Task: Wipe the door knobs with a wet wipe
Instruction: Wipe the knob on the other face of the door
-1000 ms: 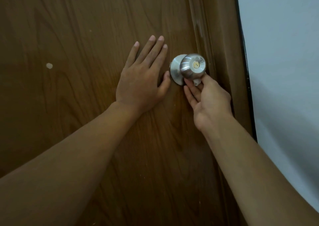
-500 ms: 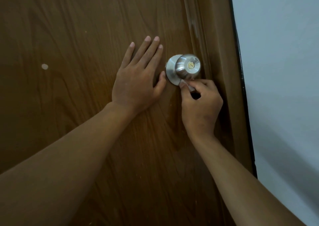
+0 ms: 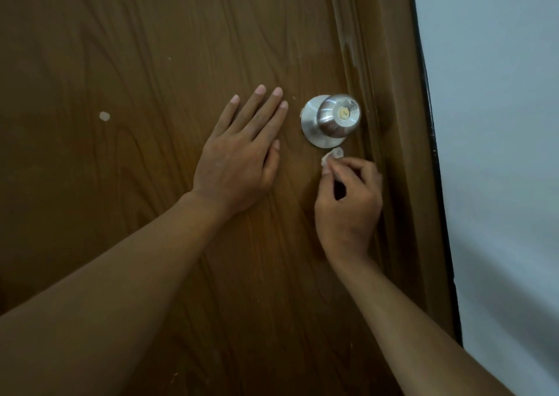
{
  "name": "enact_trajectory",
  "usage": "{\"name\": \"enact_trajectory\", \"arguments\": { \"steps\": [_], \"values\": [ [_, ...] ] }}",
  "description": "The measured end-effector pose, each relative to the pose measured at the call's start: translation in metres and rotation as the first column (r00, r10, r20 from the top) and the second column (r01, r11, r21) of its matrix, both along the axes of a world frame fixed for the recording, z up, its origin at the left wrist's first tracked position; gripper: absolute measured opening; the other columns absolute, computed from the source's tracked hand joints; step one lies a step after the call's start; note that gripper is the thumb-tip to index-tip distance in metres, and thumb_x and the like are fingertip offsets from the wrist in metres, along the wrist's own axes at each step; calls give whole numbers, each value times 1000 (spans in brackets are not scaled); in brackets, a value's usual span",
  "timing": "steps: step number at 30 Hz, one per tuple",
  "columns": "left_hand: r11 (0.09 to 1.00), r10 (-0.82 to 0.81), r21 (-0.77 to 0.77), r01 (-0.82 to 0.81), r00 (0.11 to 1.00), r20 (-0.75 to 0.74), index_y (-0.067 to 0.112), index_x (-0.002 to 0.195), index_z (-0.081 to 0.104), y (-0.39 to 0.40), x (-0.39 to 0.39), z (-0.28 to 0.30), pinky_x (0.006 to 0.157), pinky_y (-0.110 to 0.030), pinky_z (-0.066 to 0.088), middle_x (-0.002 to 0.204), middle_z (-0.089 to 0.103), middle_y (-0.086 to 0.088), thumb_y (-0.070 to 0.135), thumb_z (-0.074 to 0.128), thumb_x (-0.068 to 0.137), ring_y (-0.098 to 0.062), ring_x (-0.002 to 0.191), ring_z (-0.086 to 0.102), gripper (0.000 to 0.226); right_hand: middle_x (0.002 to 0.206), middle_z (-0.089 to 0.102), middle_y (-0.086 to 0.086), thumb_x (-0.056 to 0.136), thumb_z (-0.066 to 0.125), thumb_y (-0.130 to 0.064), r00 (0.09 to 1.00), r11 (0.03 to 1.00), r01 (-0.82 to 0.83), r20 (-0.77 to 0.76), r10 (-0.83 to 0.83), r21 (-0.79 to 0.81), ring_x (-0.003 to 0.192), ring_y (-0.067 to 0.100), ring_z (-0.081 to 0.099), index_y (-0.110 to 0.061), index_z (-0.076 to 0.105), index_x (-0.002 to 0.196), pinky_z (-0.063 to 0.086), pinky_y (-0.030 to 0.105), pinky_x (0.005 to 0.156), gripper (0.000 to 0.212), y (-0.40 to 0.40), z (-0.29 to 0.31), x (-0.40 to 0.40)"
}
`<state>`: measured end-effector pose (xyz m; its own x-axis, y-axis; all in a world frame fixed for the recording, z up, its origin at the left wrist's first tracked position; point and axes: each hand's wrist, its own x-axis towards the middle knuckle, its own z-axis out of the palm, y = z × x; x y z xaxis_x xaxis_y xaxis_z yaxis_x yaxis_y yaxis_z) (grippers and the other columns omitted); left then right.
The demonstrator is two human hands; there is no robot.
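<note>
A round steel door knob (image 3: 337,117) with a brass keyhole sits on its round plate near the right edge of a brown wooden door (image 3: 151,63). My left hand (image 3: 242,153) lies flat on the door just left of the knob, fingers straight. Just below the knob, my right hand (image 3: 348,196) pinches a small white wet wipe (image 3: 332,154) between thumb and fingertips. The wipe's tip lies at the lower edge of the knob's plate; whether it touches the plate I cannot tell.
The brown door frame (image 3: 393,123) runs down the right of the knob, with a pale wall (image 3: 499,153) beyond it. A small white spot (image 3: 104,116) marks the door at the left.
My right hand has drawn down from under the knob to just below its plate, with the wipe in its fingertips. The left hand stays flat on the door.
</note>
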<state>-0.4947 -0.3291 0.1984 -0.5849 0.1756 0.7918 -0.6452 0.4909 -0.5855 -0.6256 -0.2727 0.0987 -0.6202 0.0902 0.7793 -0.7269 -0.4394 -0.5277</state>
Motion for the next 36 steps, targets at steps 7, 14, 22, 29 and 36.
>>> {"name": "enact_trajectory", "arguments": {
  "steps": [7,14,22,29,36],
  "values": [
    [1000,13,3,-13,1000,-3,8,157,34,-1,1,-2,126,-48,16,165,28,-10,29,33,105,-25,155,19,56,107,71,-2,93,67,-13,980,999,28,-198,-22,32,100,8,61,-14,74,111,47,12,80,19,3,9,4],
    [1000,11,13,-11,1000,-20,6,156,37,1,-4,-4,125,-51,18,164,29,-11,29,38,105,-26,154,21,56,105,70,-2,94,66,-12,990,999,-21,-141,27,45,95,7,64,-13,74,109,53,16,77,17,14,3,-12],
    [979,-168,124,164,985,29,5,156,33,23,-28,1,125,-48,22,162,35,-11,43,43,102,-22,152,28,67,113,68,-6,98,62,-20,986,970,-137,71,154,-200,101,3,64,-16,68,116,53,8,78,20,47,34,-12],
    [952,-259,178,249,965,32,3,156,33,34,-43,7,120,-33,26,159,39,-13,55,46,97,-22,147,37,79,120,66,4,96,62,-18,994,974,-112,-37,107,-199,110,9,62,-8,71,118,54,8,77,25,57,46,-14],
    [910,-326,285,302,944,41,6,156,33,35,-44,8,98,-44,56,152,49,-15,53,43,95,-29,133,55,78,115,71,5,95,62,-13,972,997,-15,-237,-4,-78,106,12,63,-8,74,115,54,12,83,24,62,49,-17]
  ]
}}
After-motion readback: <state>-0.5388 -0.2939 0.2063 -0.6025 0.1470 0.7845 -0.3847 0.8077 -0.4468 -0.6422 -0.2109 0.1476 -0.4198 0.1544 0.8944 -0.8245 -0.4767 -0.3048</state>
